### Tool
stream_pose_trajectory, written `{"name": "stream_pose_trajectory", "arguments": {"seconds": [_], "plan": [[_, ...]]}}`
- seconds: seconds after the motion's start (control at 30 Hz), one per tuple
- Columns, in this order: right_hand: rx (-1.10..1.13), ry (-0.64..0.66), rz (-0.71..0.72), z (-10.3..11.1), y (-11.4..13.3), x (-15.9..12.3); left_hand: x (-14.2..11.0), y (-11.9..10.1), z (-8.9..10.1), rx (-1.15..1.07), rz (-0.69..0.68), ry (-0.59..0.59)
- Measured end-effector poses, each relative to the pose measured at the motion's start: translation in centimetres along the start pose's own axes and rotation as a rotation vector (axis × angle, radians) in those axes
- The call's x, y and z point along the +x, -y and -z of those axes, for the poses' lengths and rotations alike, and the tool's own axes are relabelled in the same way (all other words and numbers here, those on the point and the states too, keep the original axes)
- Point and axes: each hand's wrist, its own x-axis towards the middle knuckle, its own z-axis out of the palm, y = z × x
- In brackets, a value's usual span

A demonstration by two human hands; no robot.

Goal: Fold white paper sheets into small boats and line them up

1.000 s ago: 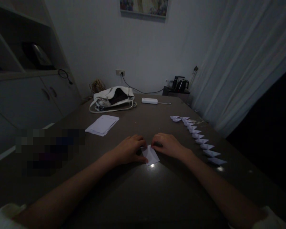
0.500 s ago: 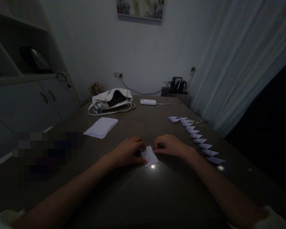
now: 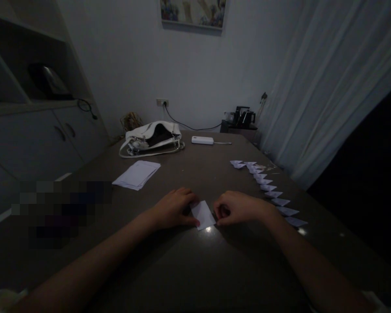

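Sleeves: your pale cuffs, left [image 3: 6, 300] and right [image 3: 374, 300], lie nearer you than the paper square, one to each side.
Tabletop: the dark, glossy table [image 3: 182, 269] runs under the paper square and reflects a bright spot at its near edge.
Paper square: the small white paper square [image 3: 203, 216] lies flat between your hands, turned slightly askew to you.
Left hand: your left hand [image 3: 175, 208] is at the square's left edge, thumb and forefinger well apart, thumb on the near corner, forefinger by the far one.
Right hand: your right hand [image 3: 237, 208] is curled narrow just beside the square's right edge; whether it pinches that edge, I cannot tell.
Folded row: pointed white paper pieces [image 3: 273, 194] run in an overlapping line right of the square and on beyond it.
Sheet stack: loosely squared white sheets [image 3: 137, 174] lie beyond the square, to its left.
Bag: a white handbag [image 3: 140, 131], its mouth gaping, sits farther beyond the square, also left.
Device: a white oblong device [image 3: 202, 140] with a short cord lies straight beyond the square, near the table's far end.
Wall: a framed picture [image 3: 195, 13] hangs highest and farthest beyond the square.
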Motion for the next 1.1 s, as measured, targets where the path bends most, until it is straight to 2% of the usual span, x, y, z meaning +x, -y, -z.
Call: {"name": "stream_pose_trajectory", "arguments": {"seconds": [0.17,0.4,0.57,0.7,0.83,1.0,1.1], "plan": [[0.08,-0.192,-0.065,-0.2,-1.2,0.2,0.1,0.1,-0.1,-0.092,-0.002,0.03],[0.222,-0.181,0.002,-1.5,-1.3,1.4,-0.1,0.0,-0.1,-0.209,-0.012,-0.004],[0.448,-0.245,-0.023,-2.2,-1.0,2.1,0.1,0.4,-0.5,-0.312,-0.024,-0.088],[0.634,-0.356,-0.051,-2.4,-1.6,2.4,0.5,0.9,-0.7,-0.462,0.072,-0.212],[0.754,-0.464,-0.017,-2.6,-2.2,2.9,0.9,1.1,-0.7,-0.566,0.176,-0.222],[0.867,-0.573,0.003,-2.8,-2.3,3.4,1.1,1.3,-1.1,-0.8,0.158,-0.263],[0.945,-0.625,0.004,-2.8,-2.0,3.5,1.1,1.2,-1.2,-0.887,0.168,-0.247]]}}
